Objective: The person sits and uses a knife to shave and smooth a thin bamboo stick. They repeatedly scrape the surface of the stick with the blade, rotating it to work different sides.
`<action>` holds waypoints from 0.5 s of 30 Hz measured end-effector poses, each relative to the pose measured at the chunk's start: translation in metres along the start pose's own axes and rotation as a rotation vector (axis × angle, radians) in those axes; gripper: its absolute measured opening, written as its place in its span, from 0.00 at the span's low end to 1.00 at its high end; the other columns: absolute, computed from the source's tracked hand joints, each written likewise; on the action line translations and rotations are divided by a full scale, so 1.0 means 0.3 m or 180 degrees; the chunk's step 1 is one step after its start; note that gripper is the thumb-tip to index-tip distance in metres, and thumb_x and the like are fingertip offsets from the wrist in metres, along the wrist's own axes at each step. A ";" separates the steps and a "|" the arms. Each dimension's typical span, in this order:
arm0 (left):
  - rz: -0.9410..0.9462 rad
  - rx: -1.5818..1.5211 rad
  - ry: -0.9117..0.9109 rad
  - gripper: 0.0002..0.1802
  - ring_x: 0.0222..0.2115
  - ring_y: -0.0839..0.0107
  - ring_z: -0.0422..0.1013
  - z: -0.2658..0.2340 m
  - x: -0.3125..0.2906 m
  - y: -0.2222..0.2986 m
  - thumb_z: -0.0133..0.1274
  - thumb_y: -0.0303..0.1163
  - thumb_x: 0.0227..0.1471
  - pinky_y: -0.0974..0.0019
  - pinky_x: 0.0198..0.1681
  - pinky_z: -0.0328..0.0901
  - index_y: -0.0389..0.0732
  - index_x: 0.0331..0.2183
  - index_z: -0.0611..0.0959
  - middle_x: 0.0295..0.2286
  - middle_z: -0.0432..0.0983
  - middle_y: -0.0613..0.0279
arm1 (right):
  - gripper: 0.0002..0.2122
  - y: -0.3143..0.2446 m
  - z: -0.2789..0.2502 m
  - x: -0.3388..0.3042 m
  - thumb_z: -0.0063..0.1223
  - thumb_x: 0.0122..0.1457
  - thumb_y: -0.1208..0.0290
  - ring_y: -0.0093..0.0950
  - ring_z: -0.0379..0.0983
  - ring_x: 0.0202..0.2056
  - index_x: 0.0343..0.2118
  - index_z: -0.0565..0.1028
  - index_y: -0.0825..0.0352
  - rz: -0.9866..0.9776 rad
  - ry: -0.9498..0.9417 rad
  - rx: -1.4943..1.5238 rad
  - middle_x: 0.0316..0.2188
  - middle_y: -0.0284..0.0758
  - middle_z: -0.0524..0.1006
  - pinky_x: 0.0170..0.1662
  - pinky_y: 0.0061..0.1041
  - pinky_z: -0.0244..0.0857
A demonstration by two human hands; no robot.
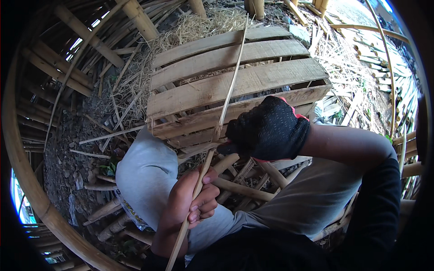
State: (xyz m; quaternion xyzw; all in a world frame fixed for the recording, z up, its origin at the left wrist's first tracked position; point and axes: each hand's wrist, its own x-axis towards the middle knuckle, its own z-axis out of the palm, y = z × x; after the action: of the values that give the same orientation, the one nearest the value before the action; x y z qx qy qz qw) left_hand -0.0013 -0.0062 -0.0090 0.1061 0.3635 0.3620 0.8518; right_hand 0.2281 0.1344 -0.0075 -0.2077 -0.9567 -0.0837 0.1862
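Over your grey-trousered knees, your bare left hand (192, 203) clenches a long thin pale bamboo strip (221, 119); your black-gloved right hand (266, 131) grips it higher, above the weathered wooden slatted pallet (253, 77).

Outdoor bamboo workshop — stacked poles (68, 58), split strips (379, 58), straw (199, 25).

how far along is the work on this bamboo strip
Done: hard to tell; many cut strips already lie scattered on the ground. In hand: the bare left hand grips a long thin bamboo strip, and the black-gloved right hand closes on it higher up. Left: the strip's upper length beyond the glove looks unworked.
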 end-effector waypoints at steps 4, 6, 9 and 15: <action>-0.0055 -0.0801 -0.0458 0.17 0.03 0.81 0.53 -0.030 0.011 0.020 0.26 0.44 0.70 0.76 0.04 0.51 0.48 0.33 0.65 0.08 0.57 0.73 | 0.11 0.043 0.012 0.015 0.57 0.58 0.59 0.30 0.79 0.29 0.42 0.79 0.53 0.0004 -0.0149 0.0049 0.26 0.30 0.77 0.25 0.33 0.71; -0.0059 -0.1020 -0.0823 0.16 0.03 0.80 0.55 -0.040 -0.004 0.013 0.25 0.43 0.70 0.75 0.04 0.53 0.48 0.33 0.64 0.08 0.58 0.72 | 0.17 0.037 0.004 0.011 0.54 0.59 0.64 0.30 0.81 0.34 0.52 0.78 0.49 0.0057 -0.0373 0.0027 0.33 0.31 0.79 0.27 0.34 0.74; -0.0093 -0.1056 -0.0790 0.17 0.03 0.80 0.57 -0.033 0.012 0.010 0.24 0.42 0.70 0.74 0.04 0.54 0.48 0.33 0.64 0.09 0.59 0.71 | 0.19 0.069 0.029 0.009 0.54 0.59 0.65 0.30 0.82 0.36 0.54 0.77 0.50 -0.0035 -0.0361 -0.0340 0.36 0.32 0.80 0.28 0.33 0.75; 0.0033 -0.1271 -0.0876 0.15 0.04 0.82 0.56 -0.042 0.007 0.002 0.26 0.42 0.70 0.76 0.04 0.53 0.48 0.34 0.64 0.09 0.60 0.72 | 0.14 -0.006 0.038 0.013 0.57 0.61 0.49 0.36 0.79 0.27 0.36 0.82 0.55 0.0394 0.0003 0.0514 0.25 0.36 0.79 0.29 0.35 0.71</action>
State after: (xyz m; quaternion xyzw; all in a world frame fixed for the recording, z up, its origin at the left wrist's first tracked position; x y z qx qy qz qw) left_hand -0.0093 -0.0053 -0.0187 -0.0141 0.1647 0.4132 0.8955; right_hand 0.2203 0.1369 -0.0166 -0.2507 -0.9456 0.0053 0.2075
